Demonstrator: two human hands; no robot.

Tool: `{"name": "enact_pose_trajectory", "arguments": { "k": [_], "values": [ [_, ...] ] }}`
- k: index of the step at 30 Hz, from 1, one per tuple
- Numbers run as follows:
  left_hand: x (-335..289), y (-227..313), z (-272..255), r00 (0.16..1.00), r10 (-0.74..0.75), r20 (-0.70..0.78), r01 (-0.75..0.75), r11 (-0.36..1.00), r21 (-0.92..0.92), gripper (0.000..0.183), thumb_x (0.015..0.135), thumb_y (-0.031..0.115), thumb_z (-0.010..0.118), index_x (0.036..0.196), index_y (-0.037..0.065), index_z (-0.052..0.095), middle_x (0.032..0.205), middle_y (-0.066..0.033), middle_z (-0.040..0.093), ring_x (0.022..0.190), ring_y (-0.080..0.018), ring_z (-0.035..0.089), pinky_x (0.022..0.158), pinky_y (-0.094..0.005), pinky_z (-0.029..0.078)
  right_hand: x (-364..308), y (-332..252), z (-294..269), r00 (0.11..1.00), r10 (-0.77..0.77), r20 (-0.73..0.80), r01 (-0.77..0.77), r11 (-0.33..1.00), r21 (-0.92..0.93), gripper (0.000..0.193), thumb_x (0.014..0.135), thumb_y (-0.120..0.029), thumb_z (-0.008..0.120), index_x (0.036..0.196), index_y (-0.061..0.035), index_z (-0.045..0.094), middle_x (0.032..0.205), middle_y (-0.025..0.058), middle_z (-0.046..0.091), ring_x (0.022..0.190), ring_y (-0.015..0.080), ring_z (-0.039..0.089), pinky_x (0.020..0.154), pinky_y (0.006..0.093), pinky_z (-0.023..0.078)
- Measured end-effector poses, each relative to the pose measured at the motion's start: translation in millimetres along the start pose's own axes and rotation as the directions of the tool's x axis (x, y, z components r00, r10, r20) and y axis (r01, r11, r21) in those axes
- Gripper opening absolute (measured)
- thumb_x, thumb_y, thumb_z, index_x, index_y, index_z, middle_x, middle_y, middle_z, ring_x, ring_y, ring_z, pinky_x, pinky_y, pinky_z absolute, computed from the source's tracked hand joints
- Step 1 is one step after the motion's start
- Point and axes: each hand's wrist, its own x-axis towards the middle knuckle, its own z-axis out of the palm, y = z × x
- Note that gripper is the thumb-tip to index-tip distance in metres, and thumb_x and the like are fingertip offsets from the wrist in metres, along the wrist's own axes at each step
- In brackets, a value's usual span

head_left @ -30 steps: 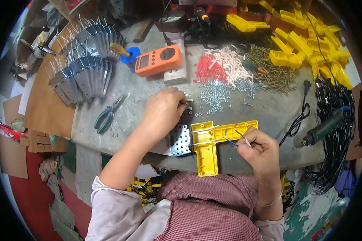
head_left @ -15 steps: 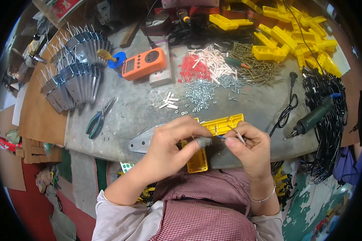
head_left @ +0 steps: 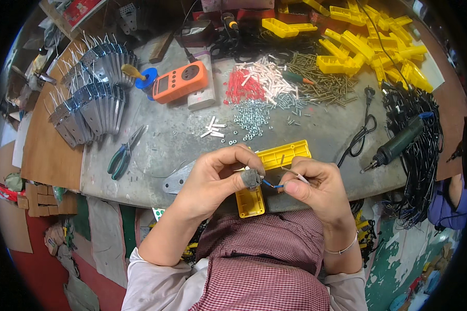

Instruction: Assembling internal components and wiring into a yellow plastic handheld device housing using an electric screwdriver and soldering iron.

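A short blue wire [head_left: 267,182] spans between my hands over the table's near edge. My left hand [head_left: 213,179] pinches its left end between thumb and forefinger; grey wrapping [head_left: 251,178] covers the thumb tip. The fingers of my right hand [head_left: 319,189] close on the other end of the blue wire and on a thin lead with a white sleeve [head_left: 299,177]. An L-shaped yellow plastic housing [head_left: 284,154] lies open beneath, partly hidden by my left hand. Left of that hand, a flat metal plate [head_left: 175,182] with holes rests on the table.
Pliers [head_left: 120,159] lie to the left, near fanned metal plates with white wires [head_left: 93,111]. Farther back are an orange meter [head_left: 180,83], nuts [head_left: 251,119], white sleeves [head_left: 272,75] and screws [head_left: 329,78]. Right are a green power screwdriver [head_left: 399,142], black cords [head_left: 417,171] and yellow housings [head_left: 363,44].
The hands have shifted slightly, and more blue wire shows between them. My right hand has moved a little to the left and down. The whole view has also shifted slightly.
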Motion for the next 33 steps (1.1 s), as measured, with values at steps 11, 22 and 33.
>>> {"name": "enact_pose_trajectory", "arguments": {
  "k": [11, 22, 33],
  "values": [
    [-6, 4, 0, 0.996, 0.047, -0.077, -0.040, 0.994, 0.098, 0.019, 0.080, 0.009, 0.075, 0.092, -0.002, 0.064, 0.091, -0.0078, 0.064, 0.087, -0.0158, 0.061, 0.080, -0.0280, 0.049, 0, -2, 8, 0.979, 0.164, -0.123, -0.164, 0.986, 0.005, 0.011, 0.084, -0.008, 0.069, 0.080, 0.0012, 0.066, 0.065, -0.0069, 0.052, 0.061, 0.0015, 0.041, 0.053, 0.0200, 0.033],
    [-2, 12, -10, 0.946, 0.248, 0.208, -0.321, 0.800, 0.507, 0.011, 0.081, 0.005, 0.068, 0.087, -0.004, 0.069, 0.088, -0.0132, 0.067, 0.084, -0.0193, 0.065, 0.074, -0.0286, 0.052, 5, -3, 4, 0.993, 0.119, -0.013, -0.119, 0.992, -0.032, 0.015, 0.085, -0.011, 0.069, 0.078, 0.0019, 0.065, 0.064, -0.0059, 0.052, 0.059, 0.0018, 0.040, 0.051, 0.0207, 0.033],
    [-4, -7, -3, 0.966, 0.241, -0.098, -0.206, 0.940, 0.273, 0.015, 0.082, 0.007, 0.072, 0.091, -0.004, 0.066, 0.090, -0.0116, 0.066, 0.082, -0.0173, 0.064, 0.075, -0.0289, 0.052, 1, -3, 7, 0.990, -0.038, -0.139, 0.037, 0.999, -0.011, 0.014, 0.086, -0.010, 0.069, 0.084, 0.0037, 0.067, 0.074, -0.0020, 0.057, 0.069, 0.0036, 0.046, 0.061, 0.0205, 0.038]
  ]
}}
